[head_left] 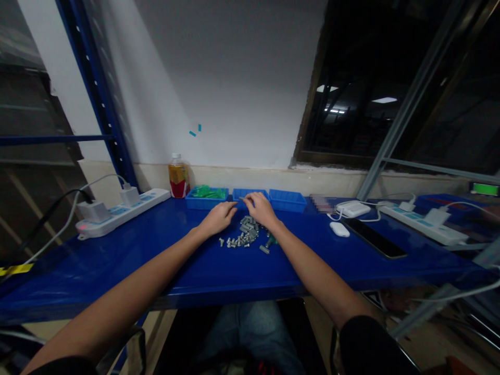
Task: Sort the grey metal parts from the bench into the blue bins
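Note:
My left hand (219, 217) is closed in a pinch in front of the blue bins; what its fingertips hold, if anything, is too small to name. Close by on the right, my right hand (260, 208) is pinched too, with a small thin dark piece just showing at its fingertips. Below and between the hands lies a pile of grey metal cylinders (247, 226). Small silver screws (239, 240) are scattered at the pile's near side. One loose metal cylinder (264, 249) lies apart, near my right wrist. Something green (272, 239) shows partly beside that wrist.
Three blue bins line the wall: the left bin (195, 203) holds green pieces, beside a middle bin (250, 192) and a right bin (288, 200). A drink bottle (178, 179), power strips (123, 211) (425, 224), a phone (375, 238) and a white case (339, 229) stand around.

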### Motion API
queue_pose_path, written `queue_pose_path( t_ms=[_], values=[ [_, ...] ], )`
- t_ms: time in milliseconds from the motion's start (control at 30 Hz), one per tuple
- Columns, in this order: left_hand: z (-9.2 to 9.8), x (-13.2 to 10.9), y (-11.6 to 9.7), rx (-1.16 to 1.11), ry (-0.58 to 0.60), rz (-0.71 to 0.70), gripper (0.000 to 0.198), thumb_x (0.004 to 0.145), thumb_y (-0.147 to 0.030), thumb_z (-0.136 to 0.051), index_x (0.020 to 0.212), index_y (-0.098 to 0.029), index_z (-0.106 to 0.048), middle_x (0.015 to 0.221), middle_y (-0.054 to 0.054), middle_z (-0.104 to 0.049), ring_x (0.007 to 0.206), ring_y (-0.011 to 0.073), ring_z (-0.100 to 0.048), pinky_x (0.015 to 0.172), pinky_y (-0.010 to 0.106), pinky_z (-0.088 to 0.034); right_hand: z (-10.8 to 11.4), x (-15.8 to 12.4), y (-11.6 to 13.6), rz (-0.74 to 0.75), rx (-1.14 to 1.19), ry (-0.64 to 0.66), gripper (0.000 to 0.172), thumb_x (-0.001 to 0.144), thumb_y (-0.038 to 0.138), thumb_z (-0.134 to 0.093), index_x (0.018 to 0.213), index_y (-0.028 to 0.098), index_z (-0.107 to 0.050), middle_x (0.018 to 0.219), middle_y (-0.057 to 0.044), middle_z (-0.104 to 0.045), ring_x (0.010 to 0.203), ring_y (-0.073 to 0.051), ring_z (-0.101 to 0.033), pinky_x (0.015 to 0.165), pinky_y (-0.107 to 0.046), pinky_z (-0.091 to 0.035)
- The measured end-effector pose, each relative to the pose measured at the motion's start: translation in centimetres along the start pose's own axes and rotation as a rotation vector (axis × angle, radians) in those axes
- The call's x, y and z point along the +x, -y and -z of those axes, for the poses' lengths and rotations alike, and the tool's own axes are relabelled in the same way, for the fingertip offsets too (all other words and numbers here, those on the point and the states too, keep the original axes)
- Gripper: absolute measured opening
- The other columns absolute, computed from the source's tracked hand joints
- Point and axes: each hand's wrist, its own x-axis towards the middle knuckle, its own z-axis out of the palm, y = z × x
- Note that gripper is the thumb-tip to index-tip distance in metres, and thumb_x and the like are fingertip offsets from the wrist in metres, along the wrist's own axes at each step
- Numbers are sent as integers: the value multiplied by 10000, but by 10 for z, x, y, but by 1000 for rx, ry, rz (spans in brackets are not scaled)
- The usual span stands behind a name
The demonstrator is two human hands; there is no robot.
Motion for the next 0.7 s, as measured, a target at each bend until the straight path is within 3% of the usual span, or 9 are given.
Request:
queue_pose_path(
  t_ms=[100,200,367,467,567,700],
  values=[
    [-8,0,3,-5,118,-113,420,871,-194,-397,1272,-159,-518,1126,122,-605,1018,212,-555,927,346,-409,1,-1,-22,-182,-139,-112,237,893,338,-485,872,158,-637,899,-99,-616,915,-212,-495,836,-323,-371],
    [-10,-1,3,-5,218,-172,342,851,-212,-445,1141,-217,-625,1107,92,-627,1011,204,-564,919,323,-410,2,-4,-41,-336,-208,-164,224,868,348,-519,856,167,-651,908,-107,-609,928,-230,-474,816,-338,-379],
    [-3,-3,2,14,198,-23,187,773,-305,-580,928,-230,-652,886,46,-670,824,199,-613,732,275,-450,2,-8,-47,-430,-220,-200,198,832,359,-566,842,189,-666,952,-126,-592,1001,-272,-436,805,-379,-384],
    [0,-4,4,56,163,84,168,763,-307,-587,900,-215,-617,803,33,-660,727,190,-609,616,258,-423,4,-7,-41,-444,-212,-180,235,835,387,-559,884,186,-671,1005,-145,-578,1063,-303,-403,834,-420,-372],
    [0,-4,7,110,154,159,179,761,-342,-593,868,-200,-620,797,50,-658,713,201,-605,601,268,-412,6,-4,-30,-400,-188,-164,270,857,401,-517,899,182,-669,1005,-142,-586,1066,-306,-401,842,-424,-367],
    [-2,-3,10,136,164,145,149,797,-309,-545,799,-190,-636,816,79,-658,768,222,-607,647,286,-419,3,1,-11,-183,-63,-43,209,861,338,-511,884,192,-658,875,-82,-620,930,-236,-475,845,-373,-372]
  ],
)
